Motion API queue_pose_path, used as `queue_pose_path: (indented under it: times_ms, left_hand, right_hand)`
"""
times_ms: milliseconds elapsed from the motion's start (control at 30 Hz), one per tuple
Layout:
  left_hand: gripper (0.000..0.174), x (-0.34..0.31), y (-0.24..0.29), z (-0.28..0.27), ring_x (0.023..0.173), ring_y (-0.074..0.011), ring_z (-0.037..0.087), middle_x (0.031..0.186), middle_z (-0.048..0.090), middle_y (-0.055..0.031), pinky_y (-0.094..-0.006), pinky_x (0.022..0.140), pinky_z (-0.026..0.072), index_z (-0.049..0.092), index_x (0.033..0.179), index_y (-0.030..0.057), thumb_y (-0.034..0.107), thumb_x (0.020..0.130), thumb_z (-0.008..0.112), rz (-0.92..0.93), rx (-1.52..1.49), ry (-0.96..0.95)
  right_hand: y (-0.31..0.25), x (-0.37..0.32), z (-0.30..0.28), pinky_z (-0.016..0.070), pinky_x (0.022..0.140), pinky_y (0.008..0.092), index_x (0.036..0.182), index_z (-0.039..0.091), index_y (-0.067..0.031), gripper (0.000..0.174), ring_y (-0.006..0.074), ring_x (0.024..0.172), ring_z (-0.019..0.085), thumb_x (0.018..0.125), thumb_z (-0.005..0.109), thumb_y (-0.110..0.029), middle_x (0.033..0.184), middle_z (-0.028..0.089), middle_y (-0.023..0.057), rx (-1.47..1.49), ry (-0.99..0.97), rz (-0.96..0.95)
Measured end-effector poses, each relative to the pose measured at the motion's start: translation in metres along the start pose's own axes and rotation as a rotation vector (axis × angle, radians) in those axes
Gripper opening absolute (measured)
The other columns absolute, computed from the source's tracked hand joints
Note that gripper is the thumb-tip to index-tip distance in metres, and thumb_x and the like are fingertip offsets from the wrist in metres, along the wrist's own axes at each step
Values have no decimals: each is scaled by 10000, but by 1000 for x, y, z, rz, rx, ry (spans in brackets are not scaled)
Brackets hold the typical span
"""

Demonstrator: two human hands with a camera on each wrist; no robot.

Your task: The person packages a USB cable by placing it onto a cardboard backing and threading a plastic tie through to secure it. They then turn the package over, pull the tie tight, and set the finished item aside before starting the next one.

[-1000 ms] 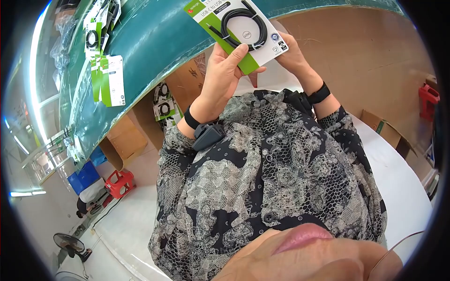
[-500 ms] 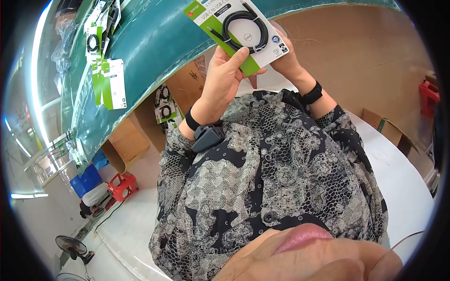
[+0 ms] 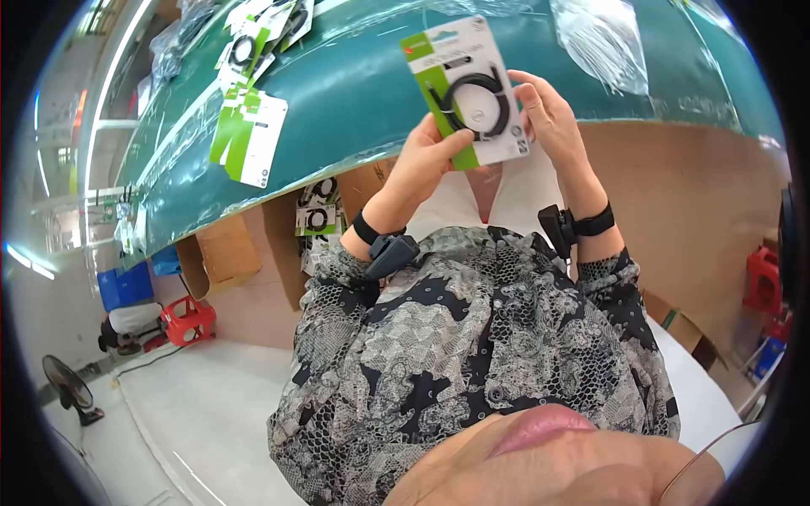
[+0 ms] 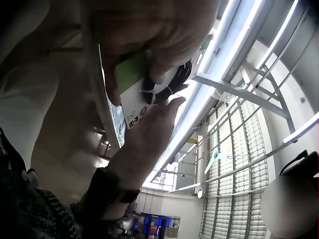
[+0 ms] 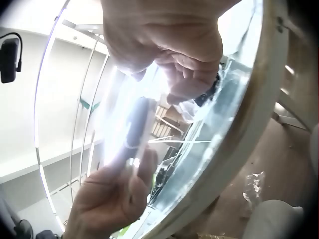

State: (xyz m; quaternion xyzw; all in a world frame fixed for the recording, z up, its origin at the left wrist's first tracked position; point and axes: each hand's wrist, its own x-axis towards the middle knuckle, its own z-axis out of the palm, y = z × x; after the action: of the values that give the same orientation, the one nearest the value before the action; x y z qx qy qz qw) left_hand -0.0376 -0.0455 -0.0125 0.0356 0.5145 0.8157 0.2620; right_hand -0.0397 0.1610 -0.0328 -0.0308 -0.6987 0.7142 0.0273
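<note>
A carded black USB cable [image 3: 477, 105] is held upright in front of the body in the head view, its coil tied to a green and white card. My left hand [image 3: 419, 160] grips the card's lower left, thumb on the front and fingers behind. Beside the card's right edge is my right hand [image 3: 553, 126], its fingers loosely bent and pointing up. In the right wrist view the right hand [image 5: 172, 45] shows nothing in its bent fingers. A thin white tie end [image 5: 182, 141] sticks out from the card there.
The green table [image 3: 354, 93] runs across the back. On its left lie green and white cards [image 3: 253, 139] and a pile of packaged cables [image 3: 253, 46]. A clear bag of white ties [image 3: 599, 42] is at the back right. Below the edge stands a cardboard box [image 3: 283, 244] with more packages.
The right hand has come away from the card's lower right to beside its edge. The head view has shifted, showing more of the table at right. The left hand keeps its grip.
</note>
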Motion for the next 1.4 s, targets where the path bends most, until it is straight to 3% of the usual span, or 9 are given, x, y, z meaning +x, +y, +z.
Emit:
queue_pose_path:
  times_ms: [333, 400, 533, 667, 1033, 1133, 1267, 1333, 1400]
  left_hand:
    - [292, 17, 36, -89, 869, -180, 614, 994, 606, -59, -341, 637, 566, 532, 1119, 64, 175, 865, 627, -236, -33, 47]
    - [228, 27, 83, -115, 809, -164, 590, 944, 599, -47, -352, 621, 556, 554, 1042, 77, 190, 861, 634, -54, 123, 265]
    - [185, 79, 169, -204, 776, -208, 578, 905, 601, -61, -404, 667, 530, 550, 945, 71, 161, 830, 664, 237, 233, 606]
    - [273, 156, 228, -304, 998, -303, 588, 928, 628, -161, -440, 871, 494, 552, 1029, -11, 199, 870, 620, 412, -411, 210]
    - [444, 284, 109, -100, 1089, -343, 546, 1269, 471, -177, -440, 948, 439, 451, 1212, 3, 256, 880, 602, 191, 428, 138]
    - [431, 305, 74, -67, 1099, -305, 534, 1163, 546, -188, -385, 888, 459, 438, 1236, -12, 177, 875, 578, 1094, 1224, 178]
    - [351, 322, 67, -63, 1056, -245, 550, 1122, 571, -165, -352, 877, 442, 472, 1201, 7, 156, 890, 538, 1088, 1313, 83]
    - [301, 327, 71, -78, 1024, -240, 548, 1077, 586, -148, -337, 885, 420, 509, 1169, 24, 178, 910, 509, 190, 625, 228]
    - [280, 318, 81, -68, 974, -206, 553, 1040, 595, -122, -315, 845, 431, 525, 1140, 22, 195, 922, 495, 405, 670, 210]
  right_hand:
    - [6, 65, 28, 468, 627, 266, 1041, 595, -35, 291, 125, 721, 588, 950, 489, -291, 841, 621, 41, -93, -363, 230]
    - [25, 80, 19, 471, 616, 315, 984, 610, -54, 175, 228, 700, 601, 898, 553, -196, 821, 617, 101, -661, 145, -411]
    - [25, 74, 23, 464, 597, 308, 917, 631, -69, 90, 259, 700, 603, 844, 588, -101, 781, 594, 98, -822, 141, -680]
    - [17, 72, 21, 462, 596, 321, 839, 637, -67, 47, 292, 704, 585, 810, 600, -67, 780, 583, 104, -827, 178, -606]
    - [15, 82, 11, 461, 560, 332, 815, 623, -57, 25, 277, 642, 583, 800, 609, -43, 752, 587, 97, -602, 131, -399]
    - [13, 82, 10, 462, 564, 329, 815, 621, -49, 20, 277, 638, 580, 805, 605, -43, 742, 586, 96, -535, 124, -380]
    - [15, 82, 6, 468, 569, 328, 878, 620, -31, 75, 270, 652, 590, 813, 584, -21, 816, 595, 122, -544, 77, -381]
    - [7, 89, 4, 476, 598, 322, 906, 615, -21, 103, 268, 661, 589, 816, 569, -4, 847, 591, 127, -417, 90, -400]
    - [-3, 113, 2, 490, 656, 309, 963, 603, -1, 159, 262, 680, 587, 821, 538, 31, 910, 584, 138, -150, 99, -429]
